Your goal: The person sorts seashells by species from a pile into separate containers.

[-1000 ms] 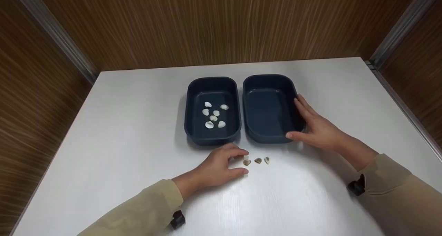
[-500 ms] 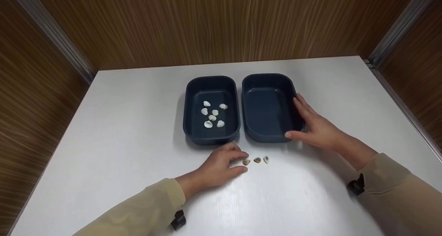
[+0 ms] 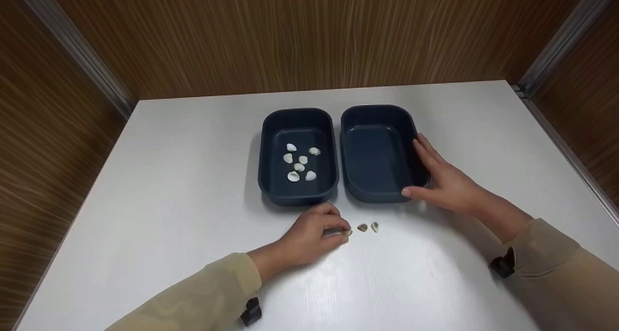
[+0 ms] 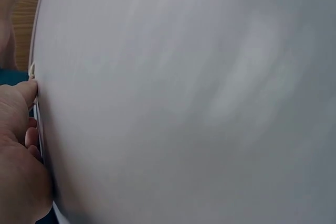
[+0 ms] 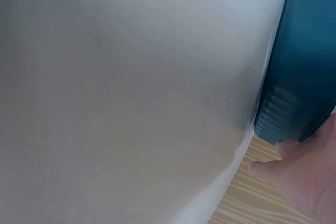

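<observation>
In the head view, my left hand (image 3: pixel 309 236) is low over the white table, thumb and forefinger closed on a small brownish seashell (image 3: pixel 347 233). Just right of it lie two more shells, a brown one (image 3: pixel 362 227) and a paler one (image 3: pixel 375 227). My right hand (image 3: pixel 449 185) rests against the right side and near corner of a dark blue box (image 3: pixel 379 196), fingers fairly straight. Nothing lies inside that box. The left wrist view catches the left thumb (image 4: pixel 29 90) at the frame's edge. In the right wrist view the right hand (image 5: pixel 310 174) touches the box's wall.
A matching dark blue box (image 3: pixel 297 199) stands close to the left, with several white shells (image 3: pixel 299 167) on its floor. Behind the white table (image 3: pixel 169 190) rises a wood-patterned panel (image 3: pixel 309 36), and similar panels flank both sides.
My left thumb and forefinger have closed from a gap onto the leftmost brown shell. The right hand stays at the right box; boxes and white shells have not moved.
</observation>
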The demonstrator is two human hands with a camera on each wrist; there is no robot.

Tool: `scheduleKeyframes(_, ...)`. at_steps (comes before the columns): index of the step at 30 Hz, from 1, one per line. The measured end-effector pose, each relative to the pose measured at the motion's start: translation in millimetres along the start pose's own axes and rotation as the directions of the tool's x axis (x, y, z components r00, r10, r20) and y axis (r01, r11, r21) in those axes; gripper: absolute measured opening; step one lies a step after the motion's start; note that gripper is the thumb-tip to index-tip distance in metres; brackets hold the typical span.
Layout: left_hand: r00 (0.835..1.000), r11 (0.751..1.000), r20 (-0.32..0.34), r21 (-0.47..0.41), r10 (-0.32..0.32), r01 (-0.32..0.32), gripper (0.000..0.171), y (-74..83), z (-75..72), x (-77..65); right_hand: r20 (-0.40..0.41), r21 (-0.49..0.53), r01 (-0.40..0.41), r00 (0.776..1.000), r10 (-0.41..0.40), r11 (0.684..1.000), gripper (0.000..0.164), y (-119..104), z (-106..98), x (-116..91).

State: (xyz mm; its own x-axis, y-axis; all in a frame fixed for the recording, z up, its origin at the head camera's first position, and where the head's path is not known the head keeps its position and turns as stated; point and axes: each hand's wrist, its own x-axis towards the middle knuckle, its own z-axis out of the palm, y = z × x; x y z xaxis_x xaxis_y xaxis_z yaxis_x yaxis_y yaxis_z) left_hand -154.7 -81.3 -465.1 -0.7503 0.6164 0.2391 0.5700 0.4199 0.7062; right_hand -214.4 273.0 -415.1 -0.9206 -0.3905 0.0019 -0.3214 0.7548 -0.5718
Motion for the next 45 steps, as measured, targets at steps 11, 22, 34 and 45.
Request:
scheduleKeyframes(11, 0.998, 0.998, 0.029, 0.019, -0.054, 0.054, 0.014, 4.7, -0.7, 0.4, -0.009, 0.001, -0.006, 1.000, 0.006, 1.000, 0.112, 1, 1, 0)
scheduleKeyframes(22, 0.998, 0.997, 0.050, 0.062, -0.040, 0.037, 0.014, 4.9, -2.2, 2.1, -0.005, 0.011, 0.007, 1.000, -0.007, 1.000, 0.110, 1, 0, 0)
scheduleKeyframes(34, 0.978, 0.982, 0.183, 0.176, -0.096, 0.064, 0.007, 18.0, -6.6, 7.7, -0.008, 0.016, 0.029, 1.000, -0.029, 0.999, 0.110, 1, 0, -2)
scheduleKeyframes(45, 0.975, 0.981, 0.211, 0.194, -0.073, 0.032, 0.009, 21.3, -9.1, 4.2, -0.007, 0.007, 0.025, 1.000, -0.025, 1.000, 0.110, 0, -1, -1)
